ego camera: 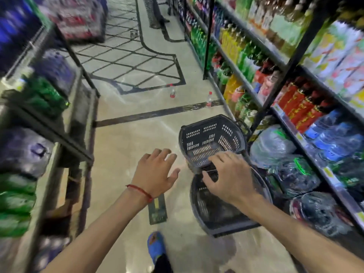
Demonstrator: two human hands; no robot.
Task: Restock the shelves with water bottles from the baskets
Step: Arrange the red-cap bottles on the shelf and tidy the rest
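Mid-aisle, right hand (pixel 226 179) grips basket (pixel 199 134) rim (tilted)

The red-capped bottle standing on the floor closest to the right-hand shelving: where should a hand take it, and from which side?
Probably around the clear body of the bottle, below its cap, from the open aisle side: it stands upright, with shelving close on its other side. The left hand is open and free; the right hand grips a basket rim.

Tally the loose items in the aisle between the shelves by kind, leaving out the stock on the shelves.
Baskets: 2, far basket, near basket
Bottles: 2, left bottle, right bottle
Flat card: 1
Total: 5
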